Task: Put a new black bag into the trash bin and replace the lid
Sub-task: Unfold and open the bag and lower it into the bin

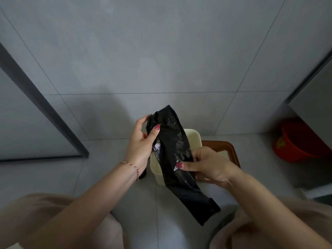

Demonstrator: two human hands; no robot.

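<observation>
The black bag [177, 159] is still flat and folded, held up over the open trash bin [193, 136] so it can be pulled open. The left hand [142, 142] pinches the top end, fingers closed on it. The right hand [208, 164] pinches the middle, thumb on top. The lid [231, 150] waits on the floor behind the bin.

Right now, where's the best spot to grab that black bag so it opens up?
Probably the top end of the black bag, where the left hand already pinches a crumpled edge. The bag is a flat, folded strip slanting over the cream trash bin, so its mouth likely sits there. Take each layer from opposite sides and pull apart; the right hand now has only a mid-strip grip.
</observation>
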